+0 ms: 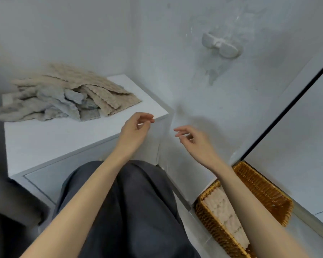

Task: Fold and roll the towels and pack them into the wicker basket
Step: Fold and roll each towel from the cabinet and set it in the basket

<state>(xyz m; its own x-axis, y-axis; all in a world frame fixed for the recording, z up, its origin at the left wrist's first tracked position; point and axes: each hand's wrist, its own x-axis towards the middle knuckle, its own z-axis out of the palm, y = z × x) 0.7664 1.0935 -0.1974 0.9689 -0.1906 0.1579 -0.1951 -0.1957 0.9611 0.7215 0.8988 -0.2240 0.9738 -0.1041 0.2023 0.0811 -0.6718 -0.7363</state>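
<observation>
Two empty grips, left grip (136, 127) and right grip (194, 140), hover loosely curled. Beige-and-grey scalloped towels (63, 97) heap at ten o'clock on the white worktop (45, 142), brown wicker basket (265, 189) at five. I'd pinch one towel's corners and spread it flat.

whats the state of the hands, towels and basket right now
left hand: empty, fingers loosely curled
right hand: empty, fingers relaxed
towel pile: unfolded, heaped on the white cabinet
wicker basket: on the floor, partly filled
packed towel: inside the basket, along one wall
</observation>
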